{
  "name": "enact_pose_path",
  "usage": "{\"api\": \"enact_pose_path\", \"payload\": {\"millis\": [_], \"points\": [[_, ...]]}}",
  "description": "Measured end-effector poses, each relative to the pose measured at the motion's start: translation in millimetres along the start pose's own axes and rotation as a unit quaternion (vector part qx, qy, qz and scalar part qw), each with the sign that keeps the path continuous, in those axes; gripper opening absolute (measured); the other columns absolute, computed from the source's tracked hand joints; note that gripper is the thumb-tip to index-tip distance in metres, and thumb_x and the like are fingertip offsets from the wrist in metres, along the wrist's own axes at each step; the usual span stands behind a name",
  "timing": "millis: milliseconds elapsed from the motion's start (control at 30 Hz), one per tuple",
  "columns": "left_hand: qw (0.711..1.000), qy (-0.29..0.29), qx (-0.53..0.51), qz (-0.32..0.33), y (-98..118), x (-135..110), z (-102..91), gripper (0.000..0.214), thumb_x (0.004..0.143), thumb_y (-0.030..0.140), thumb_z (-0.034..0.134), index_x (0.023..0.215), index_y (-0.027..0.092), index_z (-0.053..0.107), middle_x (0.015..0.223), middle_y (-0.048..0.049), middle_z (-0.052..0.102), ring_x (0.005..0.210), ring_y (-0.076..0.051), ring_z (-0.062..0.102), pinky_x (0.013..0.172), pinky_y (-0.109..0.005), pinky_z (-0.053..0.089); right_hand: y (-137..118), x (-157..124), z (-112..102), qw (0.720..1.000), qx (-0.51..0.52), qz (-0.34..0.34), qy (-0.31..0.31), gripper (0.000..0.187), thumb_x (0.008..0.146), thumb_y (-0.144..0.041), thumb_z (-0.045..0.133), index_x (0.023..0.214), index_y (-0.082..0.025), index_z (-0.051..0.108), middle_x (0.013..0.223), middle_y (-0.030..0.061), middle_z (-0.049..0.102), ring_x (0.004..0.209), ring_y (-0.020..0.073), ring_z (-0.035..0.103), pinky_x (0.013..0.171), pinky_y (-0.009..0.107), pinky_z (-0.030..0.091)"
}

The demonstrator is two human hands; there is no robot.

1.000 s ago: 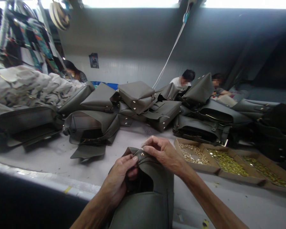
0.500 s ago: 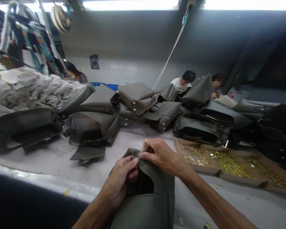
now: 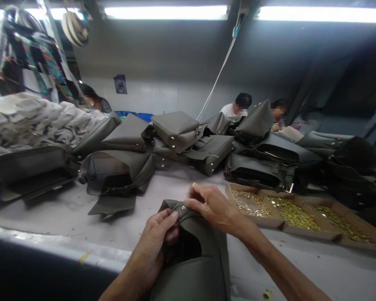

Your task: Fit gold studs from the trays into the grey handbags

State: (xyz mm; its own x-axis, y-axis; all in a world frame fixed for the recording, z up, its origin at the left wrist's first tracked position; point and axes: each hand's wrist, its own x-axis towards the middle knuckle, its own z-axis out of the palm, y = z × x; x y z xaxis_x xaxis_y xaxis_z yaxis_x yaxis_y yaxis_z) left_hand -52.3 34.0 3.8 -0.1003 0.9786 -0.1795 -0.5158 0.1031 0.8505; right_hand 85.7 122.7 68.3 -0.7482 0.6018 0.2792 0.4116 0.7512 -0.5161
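Note:
An olive-grey handbag [image 3: 188,278] stands upright in front of me with its mouth open. My left hand [image 3: 158,234] grips the top edge, thumb outside and fingers curled inside the opening. A small gold stud [image 3: 184,207] shows on the rim, between my two thumbs. Against the rim just right of the stud, my right hand [image 3: 211,207] is closed, its thumb and forefinger pressed together on the bag's edge. Its fingertips are partly hidden, so any small part between them cannot be made out.
Cardboard trays [image 3: 282,228] of small gold metal fittings lie to the right. Several similar bags [image 3: 119,167] are piled across the back of the table [image 3: 62,221]. Light cloth [image 3: 40,117] is heaped at the left. Co-workers [image 3: 238,106] sit beyond the pile.
My right fingers have shifted slightly right off the spot they covered, and the gold stud on the rim now shows. My left hand keeps its hold. The whole view has shifted a little.

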Motion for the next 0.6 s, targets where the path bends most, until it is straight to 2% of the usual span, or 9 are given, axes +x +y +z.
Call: {"api": "enact_pose_path", "payload": {"millis": [67, 133, 267, 333, 467, 600], "points": [[1.0, -0.015, 0.002, 0.005, 0, 1, 0.2, 0.04, 0.062, 0.042, 0.076, 0.073, 0.014, 0.049, 0.049, 0.0087, 0.034, 0.044, -0.003, 0.024, 0.045, -0.018, 0.016, -3, 2, -8, 0.988, -0.145, -0.012, -0.053, 0.017, 0.09, -0.03, 0.057, 0.08, -0.016, 0.057, 0.071, -0.0006, 0.059, 0.065, 0.0131, 0.052, 0.057, 0.023, 0.031], [1.0, -0.023, 0.004, 0.014, -1, 2, 0.8, 0.038, 0.064, 0.041, 0.075, 0.075, 0.014, 0.051, 0.052, 0.0081, 0.035, 0.044, -0.003, 0.025, 0.045, -0.017, 0.016, -8, 4, -12, 0.959, -0.256, -0.059, -0.111, 0.015, 0.091, -0.029, 0.055, 0.085, -0.016, 0.058, 0.076, 0.0022, 0.062, 0.067, 0.0152, 0.054, 0.057, 0.025, 0.03], [0.999, -0.036, 0.018, 0.024, -3, 4, 1.0, 0.042, 0.064, 0.044, 0.076, 0.076, 0.014, 0.05, 0.055, 0.0078, 0.036, 0.044, -0.002, 0.027, 0.044, -0.017, 0.015, -14, 9, -14, 0.895, -0.361, -0.194, -0.177, 0.012, 0.094, -0.022, 0.048, 0.093, -0.014, 0.057, 0.084, 0.0061, 0.063, 0.071, 0.017, 0.058, 0.057, 0.027, 0.032], [0.998, -0.046, 0.03, 0.028, -4, 5, -0.5, 0.044, 0.064, 0.048, 0.075, 0.076, 0.015, 0.05, 0.053, 0.0084, 0.036, 0.043, -0.002, 0.026, 0.043, -0.017, 0.015, -15, 12, -16, 0.878, -0.385, -0.217, -0.187, 0.011, 0.094, -0.02, 0.049, 0.093, -0.013, 0.057, 0.083, 0.0062, 0.064, 0.069, 0.0178, 0.059, 0.054, 0.027, 0.032], [0.996, -0.052, 0.054, 0.043, -5, 8, -4.8, 0.045, 0.063, 0.05, 0.076, 0.076, 0.014, 0.051, 0.055, 0.0069, 0.041, 0.043, -0.002, 0.03, 0.043, -0.016, 0.019, -24, 17, -21, 0.873, -0.391, -0.191, -0.221, 0.015, 0.093, -0.018, 0.046, 0.092, -0.012, 0.06, 0.08, 0.0071, 0.066, 0.064, 0.018, 0.061, 0.049, 0.027, 0.03], [0.995, -0.039, 0.077, 0.059, -4, 8, -3.5, 0.046, 0.062, 0.05, 0.077, 0.079, 0.013, 0.056, 0.062, 0.0028, 0.051, 0.049, -0.005, 0.04, 0.047, -0.016, 0.029, -31, 15, -19, 0.9, -0.37, -0.106, -0.205, 0.023, 0.092, -0.026, 0.045, 0.089, -0.012, 0.064, 0.078, 0.0105, 0.068, 0.065, 0.0201, 0.062, 0.05, 0.027, 0.031]]}}
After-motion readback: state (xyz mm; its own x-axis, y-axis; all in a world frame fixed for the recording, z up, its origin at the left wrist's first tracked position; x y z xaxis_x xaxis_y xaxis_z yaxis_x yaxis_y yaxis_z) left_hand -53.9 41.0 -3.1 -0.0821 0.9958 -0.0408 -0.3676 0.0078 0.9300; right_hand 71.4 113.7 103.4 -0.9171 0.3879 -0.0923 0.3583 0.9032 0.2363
